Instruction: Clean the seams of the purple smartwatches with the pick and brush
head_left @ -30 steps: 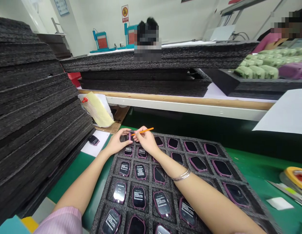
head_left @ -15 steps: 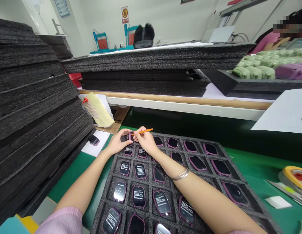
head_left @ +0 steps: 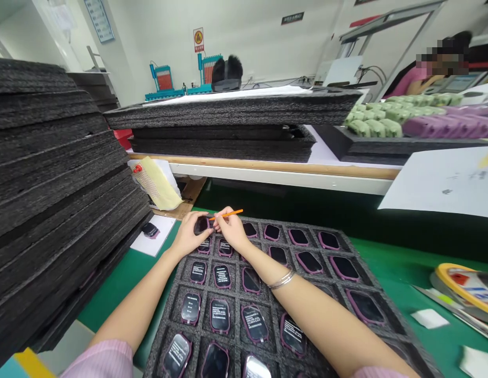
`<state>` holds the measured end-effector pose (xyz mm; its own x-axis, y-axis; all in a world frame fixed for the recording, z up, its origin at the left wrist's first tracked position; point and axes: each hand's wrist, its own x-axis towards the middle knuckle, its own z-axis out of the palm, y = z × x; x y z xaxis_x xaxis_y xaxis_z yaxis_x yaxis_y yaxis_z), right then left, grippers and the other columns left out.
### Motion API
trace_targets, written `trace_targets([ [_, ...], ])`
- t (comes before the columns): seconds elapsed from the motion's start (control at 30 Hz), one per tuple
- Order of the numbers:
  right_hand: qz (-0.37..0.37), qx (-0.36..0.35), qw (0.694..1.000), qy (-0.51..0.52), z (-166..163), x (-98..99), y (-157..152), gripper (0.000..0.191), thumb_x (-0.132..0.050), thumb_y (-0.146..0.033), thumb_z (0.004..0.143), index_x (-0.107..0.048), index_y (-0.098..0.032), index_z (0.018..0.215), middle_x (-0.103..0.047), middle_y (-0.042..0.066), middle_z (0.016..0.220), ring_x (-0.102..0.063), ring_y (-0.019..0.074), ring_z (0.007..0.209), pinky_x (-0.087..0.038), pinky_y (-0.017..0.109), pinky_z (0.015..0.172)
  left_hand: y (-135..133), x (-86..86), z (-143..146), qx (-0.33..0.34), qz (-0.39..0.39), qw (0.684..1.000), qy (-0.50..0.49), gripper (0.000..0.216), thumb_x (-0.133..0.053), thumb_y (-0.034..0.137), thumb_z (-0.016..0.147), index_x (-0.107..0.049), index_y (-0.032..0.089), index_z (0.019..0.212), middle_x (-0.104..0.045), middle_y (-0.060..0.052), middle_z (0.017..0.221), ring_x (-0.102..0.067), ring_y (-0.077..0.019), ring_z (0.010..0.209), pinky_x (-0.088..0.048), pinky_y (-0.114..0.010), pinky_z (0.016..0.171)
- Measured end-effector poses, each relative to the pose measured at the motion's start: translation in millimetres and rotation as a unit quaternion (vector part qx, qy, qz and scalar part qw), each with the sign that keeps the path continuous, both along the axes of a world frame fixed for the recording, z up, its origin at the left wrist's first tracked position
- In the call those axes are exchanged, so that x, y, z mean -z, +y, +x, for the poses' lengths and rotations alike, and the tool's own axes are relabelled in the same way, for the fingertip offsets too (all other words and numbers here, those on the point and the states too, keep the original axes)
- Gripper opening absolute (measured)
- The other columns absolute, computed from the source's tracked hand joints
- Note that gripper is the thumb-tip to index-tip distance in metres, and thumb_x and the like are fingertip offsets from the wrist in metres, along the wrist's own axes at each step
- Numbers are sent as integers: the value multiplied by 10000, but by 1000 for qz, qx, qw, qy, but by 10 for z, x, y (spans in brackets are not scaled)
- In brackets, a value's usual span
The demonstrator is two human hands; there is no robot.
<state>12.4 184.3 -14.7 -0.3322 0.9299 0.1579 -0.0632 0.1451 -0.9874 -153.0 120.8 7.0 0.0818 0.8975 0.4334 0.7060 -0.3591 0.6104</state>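
Rough foam tray (head_left: pixel 173 310), glossy screens (head_left: pixel 220 316)

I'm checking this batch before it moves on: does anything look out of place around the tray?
Yes: one purple-rimmed device lies outside the foam tray, on a white sheet, while the others sit in the tray's pockets.

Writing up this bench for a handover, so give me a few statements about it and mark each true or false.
1. The right hand holds an orange stick between its fingers. True.
2. The bangle is on the left wrist. False: it is on the right wrist.
3. The left hand rests on a purple-framed device in the dark foam tray. True.
4. Every device lies in the tray's cells. False: one device lies on a white sheet to the left of the tray.
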Motion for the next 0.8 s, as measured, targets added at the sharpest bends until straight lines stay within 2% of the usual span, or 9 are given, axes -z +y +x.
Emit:
trace_targets([
  [0.07, -11, 21, 1000, 14, 9, -14, 19, 293, -604, -374, 984, -619, -149, 1171, -669, 55, 1054, -668, 155, 834, -589, 327, 719, -91, -62, 25, -7, 10, 999, 38, 201, -586, 351, 949, -652, 209, 1075, -637, -88, 1131, -568, -263, 1139, -432, -470, 1052],
  [0.17, -24, 35, 999, 27, 52, -25, 9, 304, -603, -378, 984, -615, -152, 1186, -667, 61, 1077, -669, 162, 855, -591, 337, 734, -262, -154, 75, 40, -15, 993, 108, 221, -562, 386, 965, -695, 230, 882, -630, -48, 968, -589, -234, 985, -459, -411, 968],
  [0.27, -30, 24, 999, 31, 119, -7, -69, 282, -609, -368, 982, -623, -149, 1159, -670, 52, 1043, -665, 151, 822, -589, 320, 709, -395, -224, 104, 65, -41, 983, 166, 196, -631, 429, 917, -714, 257, 960, -585, -52, 996, -566, -251, 984, -462, -411, 939],
  [0.43, -37, 4, 999, 30, 219, 42, -192, 266, -612, -359, 981, -626, -145, 1138, -669, 44, 1012, -659, 140, 790, -584, 302, 683, -480, -318, 54, 65, -68, 974, 205, 256, -606, 478, 932, -706, 265, 1033, -555, -65, 1037, -551, -271, 1021, -458, -436, 960],
  [0.57, -45, -3, 999, 28, 252, 36, -196, 270, -601, -373, 987, -626, -146, 1131, -667, 39, 989, -652, 131, 761, -577, 289, 659, -560, -347, 9, 76, -84, 972, 207, 237, -579, 424, 961, -681, 294, 1132, -591, -60, 1139, -557, -277, 1118, -432, -442, 1017],
  [0.67, -45, -20, 999, 19, 263, 9, -211, 266, -594, -383, 990, -633, -142, 1096, -666, 28, 946, -642, 120, 724, -569, 275, 636, -601, -324, -24, 69, -89, 974, 195, 233, -600, 420, 952, -666, 276, 1122, -619, -60, 1166, -550, -298, 1152, -398, -486, 1045],
  [0.8, -34, -43, 998, 7, 278, -36, -272, 243, -602, -367, 988, -635, -138, 1065, -661, 10, 885, -626, 105, 670, -557, 259, 609, -580, -287, -104, 84, -95, 980, 155, 234, -630, 430, 944, -651, 261, 1105, -642, -50, 1168, -570, -261, 1157, -434, -427, 1040],
])
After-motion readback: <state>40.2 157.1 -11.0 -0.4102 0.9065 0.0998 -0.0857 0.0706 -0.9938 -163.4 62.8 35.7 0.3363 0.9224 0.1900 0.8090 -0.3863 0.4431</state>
